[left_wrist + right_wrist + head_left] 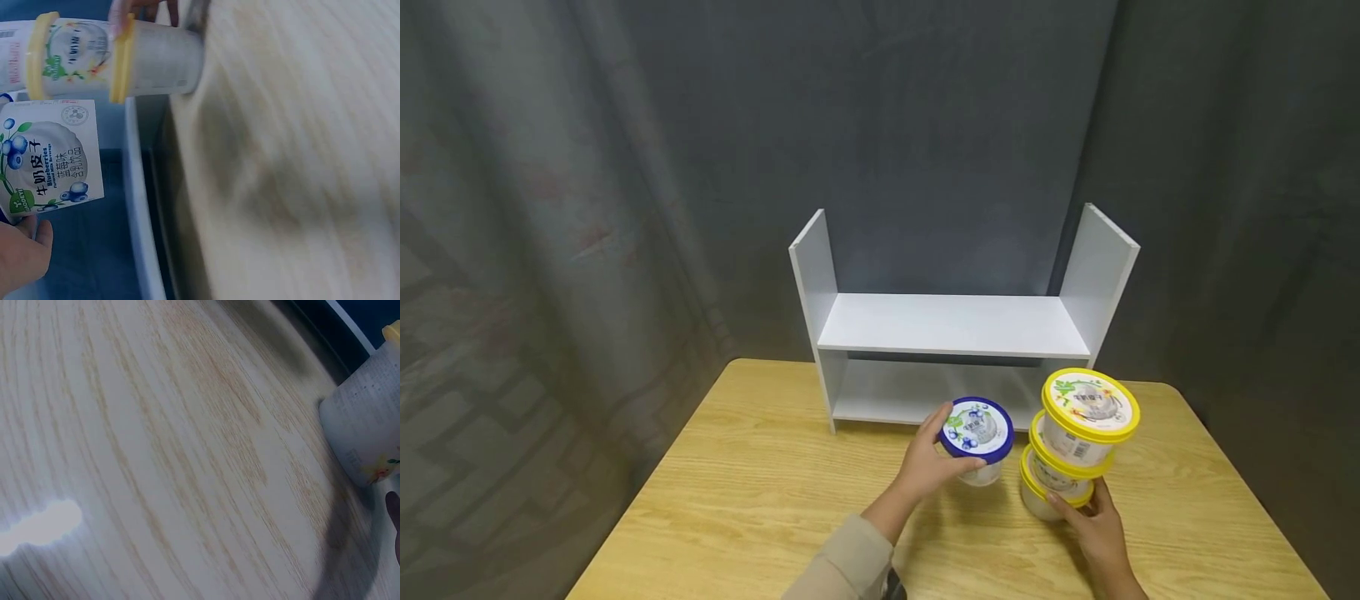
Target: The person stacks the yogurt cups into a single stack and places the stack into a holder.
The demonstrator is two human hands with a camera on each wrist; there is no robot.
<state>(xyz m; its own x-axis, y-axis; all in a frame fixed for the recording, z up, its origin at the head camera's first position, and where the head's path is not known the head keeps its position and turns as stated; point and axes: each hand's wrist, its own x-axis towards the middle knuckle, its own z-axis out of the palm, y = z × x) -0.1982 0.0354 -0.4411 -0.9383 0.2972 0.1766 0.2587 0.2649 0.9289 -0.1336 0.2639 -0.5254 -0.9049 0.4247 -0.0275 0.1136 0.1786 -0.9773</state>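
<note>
A blue-lidded tub [977,429] with blueberries on its label is held by my left hand [925,467], thumb and fingers round its lid, above the table. In the left wrist view the tub's printed side [56,156] faces the camera. To its right, three yellow-lidded tubs stand stacked: a top tub [1092,407], a middle tub [1056,477] and a bottom tub [1037,502]. The stack looks slightly uneven. My right hand [1101,533] grips the bottom tub near its lid. Only part of that tub [365,412] shows in the right wrist view.
Behind the tubs, a white two-level shelf [955,325] with upright side panels stands at the back of the wooden table [737,500]. The stack overlaps its right front corner in the head view. Grey curtains [887,150] hang behind and to both sides.
</note>
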